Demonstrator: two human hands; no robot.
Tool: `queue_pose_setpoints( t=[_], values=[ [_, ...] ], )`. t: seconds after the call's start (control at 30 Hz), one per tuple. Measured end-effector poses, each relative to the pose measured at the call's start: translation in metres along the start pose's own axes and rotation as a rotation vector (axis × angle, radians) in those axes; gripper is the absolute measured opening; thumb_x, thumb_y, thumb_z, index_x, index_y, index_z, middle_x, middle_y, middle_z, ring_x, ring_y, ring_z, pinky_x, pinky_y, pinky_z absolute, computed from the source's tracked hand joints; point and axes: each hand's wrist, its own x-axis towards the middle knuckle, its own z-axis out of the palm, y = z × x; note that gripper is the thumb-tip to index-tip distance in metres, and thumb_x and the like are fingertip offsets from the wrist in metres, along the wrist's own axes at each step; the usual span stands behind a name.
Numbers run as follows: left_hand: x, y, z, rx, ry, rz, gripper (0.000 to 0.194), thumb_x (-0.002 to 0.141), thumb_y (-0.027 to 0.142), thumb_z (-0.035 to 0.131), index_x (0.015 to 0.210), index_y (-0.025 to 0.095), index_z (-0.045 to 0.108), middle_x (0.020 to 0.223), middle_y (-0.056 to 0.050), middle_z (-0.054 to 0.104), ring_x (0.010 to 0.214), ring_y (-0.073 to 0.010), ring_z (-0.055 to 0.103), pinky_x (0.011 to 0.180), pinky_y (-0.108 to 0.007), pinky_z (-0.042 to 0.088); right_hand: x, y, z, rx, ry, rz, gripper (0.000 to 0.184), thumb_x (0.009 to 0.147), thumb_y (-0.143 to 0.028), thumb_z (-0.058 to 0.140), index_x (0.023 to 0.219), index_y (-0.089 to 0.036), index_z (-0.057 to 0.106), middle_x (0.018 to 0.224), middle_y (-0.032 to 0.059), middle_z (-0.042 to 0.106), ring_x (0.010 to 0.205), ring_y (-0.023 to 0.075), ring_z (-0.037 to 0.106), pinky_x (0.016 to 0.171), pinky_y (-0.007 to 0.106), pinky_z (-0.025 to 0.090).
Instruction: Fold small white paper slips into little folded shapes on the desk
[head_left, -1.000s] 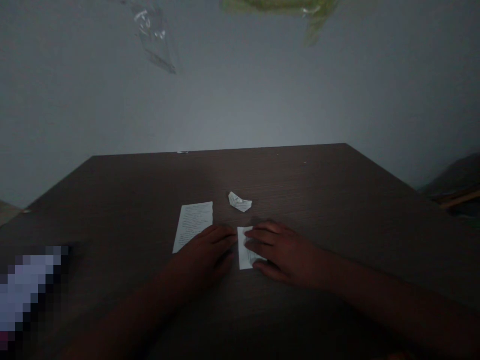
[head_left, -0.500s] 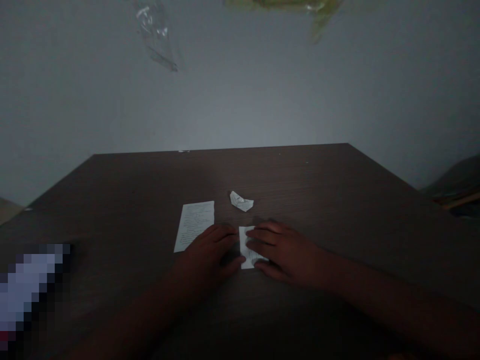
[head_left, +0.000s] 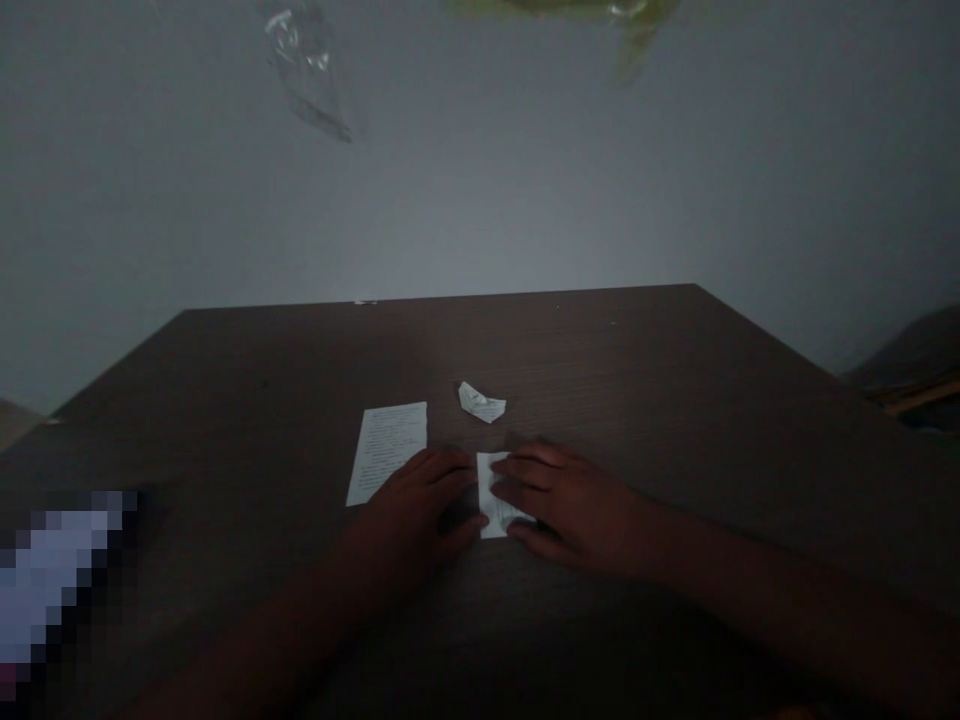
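Two bare hands are flanking a narrow white paper slip, the open right hand pressing on it, the half-open left hand edging closer.

We are working in a plain indoor room, with a dark wood-grain bench standing before a bare grey wall.

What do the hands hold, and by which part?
The right hand presses the flat paper slip on its right part; the left hand touches its left edge.
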Motion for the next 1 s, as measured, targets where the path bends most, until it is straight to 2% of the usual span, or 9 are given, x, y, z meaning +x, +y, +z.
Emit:
queue_pose_setpoints(
  t=[0.3, 0.73, 1.0],
  values=[
    [0.0005, 0.0031, -0.0035, 0.002, -0.005, -0.018, 0.032, 0.093, 0.018, 0.077, 0.124, 0.020, 0.072, 0.136, -0.012, 0.072, 0.127, -0.0331, 0.067, 0.111, -0.056, 0.059, 0.0004, -0.0015, -0.0012, 0.011, -0.049, 0.027, 0.035, 0.108, -0.034, 0.062, 0.138, -0.017, 0.071, 0.152, 0.0170, 0.066, 0.140, 0.0349, 0.061, 0.119, 0.058, 0.049],
    [0.0001, -0.0003, -0.0019, -0.018, 0.010, -0.002, 0.028, 0.093, 0.017, 0.076, 0.120, 0.021, 0.073, 0.135, -0.010, 0.073, 0.125, -0.0318, 0.068, 0.110, -0.054, 0.059, 0.0004, -0.0005, 0.0024, -0.007, -0.033, 0.023, 0.036, 0.108, -0.035, 0.062, 0.139, -0.017, 0.070, 0.151, 0.0175, 0.067, 0.138, 0.0349, 0.062, 0.116, 0.056, 0.052],
    [-0.0012, 0.0023, -0.0001, -0.003, 0.013, -0.040, 0.034, 0.092, 0.018, 0.076, 0.126, 0.021, 0.071, 0.137, -0.012, 0.072, 0.128, -0.0332, 0.067, 0.112, -0.055, 0.058, 0.0011, -0.0017, -0.0003, 0.006, -0.042, 0.019, 0.036, 0.108, -0.034, 0.063, 0.138, -0.015, 0.071, 0.150, 0.0184, 0.068, 0.138, 0.0365, 0.062, 0.114, 0.058, 0.052]
  ],
)
